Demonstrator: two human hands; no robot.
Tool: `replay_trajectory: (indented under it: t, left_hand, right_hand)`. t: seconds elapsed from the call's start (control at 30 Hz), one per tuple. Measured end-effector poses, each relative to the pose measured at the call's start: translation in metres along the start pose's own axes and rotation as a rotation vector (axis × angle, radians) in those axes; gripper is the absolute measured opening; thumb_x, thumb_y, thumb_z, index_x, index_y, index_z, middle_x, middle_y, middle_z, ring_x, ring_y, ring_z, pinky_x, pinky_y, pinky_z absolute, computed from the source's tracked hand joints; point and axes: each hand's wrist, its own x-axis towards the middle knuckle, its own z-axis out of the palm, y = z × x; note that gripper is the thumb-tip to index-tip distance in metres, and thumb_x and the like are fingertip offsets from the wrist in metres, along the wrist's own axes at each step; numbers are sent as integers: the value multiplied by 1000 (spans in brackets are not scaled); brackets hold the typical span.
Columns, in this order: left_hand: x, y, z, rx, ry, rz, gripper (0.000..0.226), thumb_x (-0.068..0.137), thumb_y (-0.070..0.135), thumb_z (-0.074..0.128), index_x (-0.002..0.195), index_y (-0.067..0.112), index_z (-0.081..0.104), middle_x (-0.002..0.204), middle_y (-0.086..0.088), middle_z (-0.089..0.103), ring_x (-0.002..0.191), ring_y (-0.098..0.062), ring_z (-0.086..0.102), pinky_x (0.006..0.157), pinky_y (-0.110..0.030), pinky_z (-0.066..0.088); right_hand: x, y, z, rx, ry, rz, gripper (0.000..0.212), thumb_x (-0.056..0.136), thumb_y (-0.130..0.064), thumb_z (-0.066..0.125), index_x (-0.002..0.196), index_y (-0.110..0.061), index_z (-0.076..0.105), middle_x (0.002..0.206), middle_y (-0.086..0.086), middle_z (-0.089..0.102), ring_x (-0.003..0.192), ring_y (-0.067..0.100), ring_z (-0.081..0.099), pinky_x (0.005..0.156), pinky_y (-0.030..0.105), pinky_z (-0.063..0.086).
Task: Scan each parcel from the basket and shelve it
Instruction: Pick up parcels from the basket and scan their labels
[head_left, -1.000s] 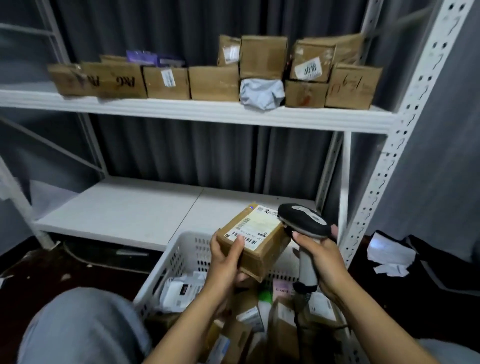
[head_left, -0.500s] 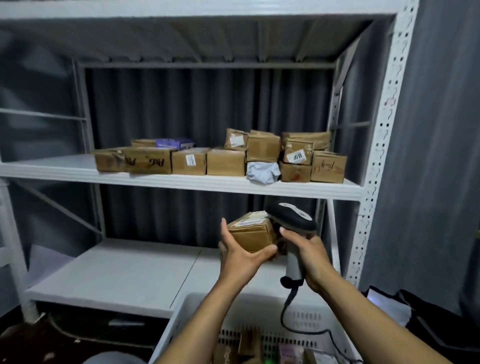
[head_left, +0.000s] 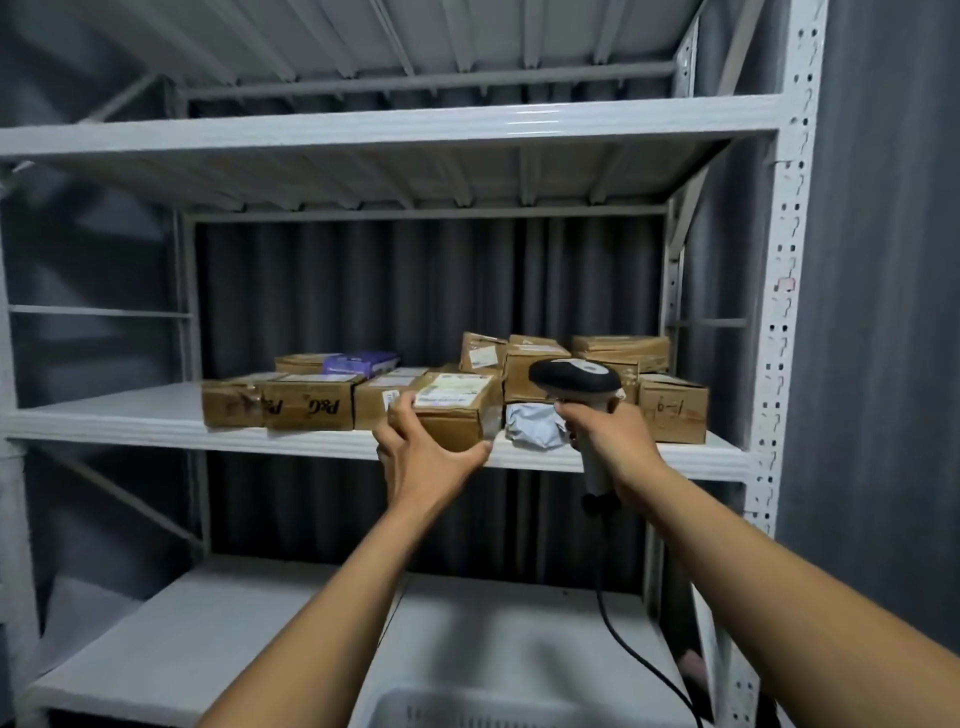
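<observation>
Hands: 2. L hand (head_left: 426, 457) grips 1 brown parcel (head_left: 457, 415), fingers on its left side, thumb at its near right corner; white label faces up. Parcel location: near edge of mid shelf (head_left: 130, 431), just left of 1 grey poly bag (head_left: 532, 428), in front of the stored cartons; cannot tell whether it is fully set down. R hand (head_left: 610, 441) is wrapped round the handle of 1 scanner (head_left: 574, 382), black head up, at shelf height in front of the cartons on the right; 1 black cable (head_left: 639, 660) hangs from the handle. Stock on mid shelf, far side: approx. 8 brown cartons, count inexact due to overlap, incl. 1 marked "P&G" (head_left: 306, 408), 1 w/ handwriting at far right (head_left: 672, 415), plus 1 purple box (head_left: 358, 364) at rear left. Rack: 3 white shelf boards seen, 1 perforated upright (head_left: 784, 312) on the right. 1 white basket (head_left: 467, 712), rim only, at the bottom edge, nearest.
</observation>
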Motion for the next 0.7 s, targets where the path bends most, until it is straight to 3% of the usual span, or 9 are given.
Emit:
replay_trajectory:
  t: [0.1,0.2,0.43,0.53,0.6,0.7]
  left_hand:
    - [42,7,13,86,43,56,108,62,47,82,143,29,11,145,-14,15,136,-36,23,114,-44,28]
    - [85,10,34,142,99,110,109,61,52,80,141,28,10,142,-16,17,133,-36,25,114,-47,28]
    - [164,5,80,271,65,50,110,64,60,75,145,24,10,143,-20,19,130,-39,30,108,-45,32]
    - [192,-9,98,197,-94,28,105,70,53,77,146,26,11,144,-17,18,129,-38,37,107,-45,36]
    - [205,-18,107,177,-172,81,94,75,45,77,146,33,15,141,-15,22,125,-36,45,108,-44,38]
    - [217,-30,113,367,-109,198,83,82,42,72,148,37,23,149,-13,16,135,-33,32,110,-44,35]
  right_hand:
    - [36,-5,-1,-45,41,31,41,62,-37,79,88,-7,69,77,9,71,72,27,66,78,48,57]
    - [70,2,-3,-65,50,44,42,67,-34,79,89,0,67,74,12,69,65,27,63,63,37,52]
    - [132,18,-9,-174,77,-10,20,78,-27,76,85,-10,70,80,6,71,76,23,66,65,31,48]
    - [150,25,-7,-189,64,-24,15,79,-24,76,87,-12,71,83,6,73,81,24,67,71,34,51]
    - [159,32,-3,-193,79,-13,15,79,-22,77,87,-12,71,84,6,73,80,22,67,65,29,48]
    - [168,44,5,-205,93,7,18,79,-23,77,90,-12,71,87,6,72,79,19,65,59,26,43]
